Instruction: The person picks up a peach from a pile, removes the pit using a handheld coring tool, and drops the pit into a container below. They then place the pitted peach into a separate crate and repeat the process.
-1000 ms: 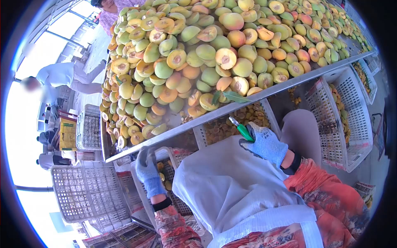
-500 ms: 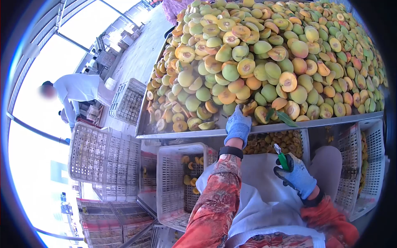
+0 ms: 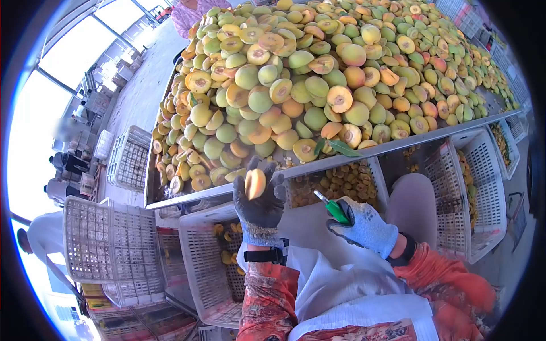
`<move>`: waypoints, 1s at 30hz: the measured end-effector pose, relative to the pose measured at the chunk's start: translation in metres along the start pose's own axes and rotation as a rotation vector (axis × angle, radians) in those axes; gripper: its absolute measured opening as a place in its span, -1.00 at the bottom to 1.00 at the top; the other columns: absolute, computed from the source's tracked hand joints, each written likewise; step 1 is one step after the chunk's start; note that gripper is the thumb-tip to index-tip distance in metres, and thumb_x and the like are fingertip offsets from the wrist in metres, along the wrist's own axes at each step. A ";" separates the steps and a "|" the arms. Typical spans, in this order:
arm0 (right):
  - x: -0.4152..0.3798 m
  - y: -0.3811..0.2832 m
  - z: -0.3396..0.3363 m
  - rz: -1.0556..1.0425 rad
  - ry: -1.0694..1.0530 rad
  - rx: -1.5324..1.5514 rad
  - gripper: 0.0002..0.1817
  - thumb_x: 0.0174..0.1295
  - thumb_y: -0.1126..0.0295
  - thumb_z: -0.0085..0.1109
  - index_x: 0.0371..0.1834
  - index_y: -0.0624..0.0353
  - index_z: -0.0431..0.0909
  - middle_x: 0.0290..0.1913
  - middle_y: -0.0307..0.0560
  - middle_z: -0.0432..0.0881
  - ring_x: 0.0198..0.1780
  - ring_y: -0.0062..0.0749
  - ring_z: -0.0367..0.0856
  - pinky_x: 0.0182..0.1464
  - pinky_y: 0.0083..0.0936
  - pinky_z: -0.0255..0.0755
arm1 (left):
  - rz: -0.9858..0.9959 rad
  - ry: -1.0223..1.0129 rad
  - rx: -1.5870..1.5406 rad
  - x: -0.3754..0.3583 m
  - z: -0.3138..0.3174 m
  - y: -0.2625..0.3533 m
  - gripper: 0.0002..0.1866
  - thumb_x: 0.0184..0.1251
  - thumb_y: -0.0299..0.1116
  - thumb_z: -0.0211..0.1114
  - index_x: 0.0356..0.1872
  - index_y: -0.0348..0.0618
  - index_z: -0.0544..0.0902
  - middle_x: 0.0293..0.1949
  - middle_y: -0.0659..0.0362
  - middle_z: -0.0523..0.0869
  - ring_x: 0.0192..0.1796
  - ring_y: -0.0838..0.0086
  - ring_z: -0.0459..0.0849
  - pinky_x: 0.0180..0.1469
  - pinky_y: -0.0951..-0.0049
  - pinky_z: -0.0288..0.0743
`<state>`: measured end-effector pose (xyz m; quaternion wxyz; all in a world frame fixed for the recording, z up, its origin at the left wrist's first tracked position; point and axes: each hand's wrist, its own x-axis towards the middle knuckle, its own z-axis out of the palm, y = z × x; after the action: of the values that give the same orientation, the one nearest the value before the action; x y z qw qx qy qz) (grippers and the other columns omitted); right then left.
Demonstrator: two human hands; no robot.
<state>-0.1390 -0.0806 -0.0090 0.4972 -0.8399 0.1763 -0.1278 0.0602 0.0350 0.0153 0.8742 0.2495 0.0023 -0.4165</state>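
My left hand (image 3: pixel 260 199), in a dark-palmed glove, is turned palm up with its fingers curled round a halved fruit (image 3: pixel 255 183). It is raised at the near edge of the metal table (image 3: pixel 227 190). In my right hand (image 3: pixel 364 226), gloved in blue and black, is a green-handled knife (image 3: pixel 335 209), its short blade pointing up and left. A large heap of halved green and orange fruit (image 3: pixel 318 85) covers the table beyond both hands. Green leaves (image 3: pixel 343 148) lie at the heap's near side.
Under the table edge stand a crate with a few fruit pieces (image 3: pixel 199 256), a crate of small pieces (image 3: pixel 376 176) and another at right (image 3: pixel 489 199). Stacked crates (image 3: pixel 114 244) are at left. One person (image 3: pixel 45 233) bends at far left; another (image 3: pixel 193 14) stands behind the table.
My left hand has drawn back from the heap, turned palm up, and now holds a halved fruit. The knife stays in my right hand. The view has shifted to the right.
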 end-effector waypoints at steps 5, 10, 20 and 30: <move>0.003 -0.036 -0.002 -0.301 0.183 -0.461 -0.55 0.02 0.22 0.23 -0.06 0.19 0.42 -0.46 -0.02 0.57 -0.48 -0.07 0.58 -0.46 -0.33 0.43 | 0.101 -0.074 0.444 -0.024 0.005 -0.025 -0.45 0.22 -0.01 0.08 0.12 -0.19 0.40 -0.18 -0.04 0.61 -0.35 0.28 0.64 -0.50 0.42 0.53; -0.004 -0.042 0.011 -0.319 0.068 -0.794 -0.53 0.01 0.30 0.14 0.01 0.25 0.39 -0.34 0.03 0.56 -0.40 -0.18 0.57 -0.41 -0.29 0.41 | 0.062 0.089 0.547 -0.045 0.016 -0.029 -0.57 0.25 -0.12 0.10 -0.06 -0.32 0.48 -0.26 -0.02 0.64 -0.40 0.34 0.62 -0.55 0.49 0.46; -0.022 -0.055 0.021 -0.100 -0.179 -0.504 -0.57 0.07 0.34 0.04 0.06 0.17 0.34 -0.43 0.00 0.57 -0.41 -0.16 0.59 -0.39 -0.32 0.40 | 0.263 0.054 0.755 -0.076 0.022 -0.034 -0.74 0.29 -0.38 0.11 -0.14 -0.39 0.53 -0.18 -0.04 0.65 -0.26 0.23 0.68 -0.24 0.42 0.57; -0.009 -0.056 -0.012 0.327 -0.639 0.694 -0.69 0.01 0.41 0.21 -0.16 0.21 0.44 -0.48 -0.19 0.49 -0.50 -0.53 0.46 -0.50 -0.61 0.34 | 0.295 0.001 0.896 -0.067 0.035 -0.042 -0.67 0.25 -0.32 0.17 -0.12 -0.42 0.53 -0.19 -0.05 0.65 -0.25 0.24 0.68 -0.26 0.40 0.57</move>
<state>-0.1427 -0.0614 0.0461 0.7899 -0.5837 0.0916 0.1643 -0.0214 0.0467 0.0416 0.7303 0.6000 -0.2128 -0.2479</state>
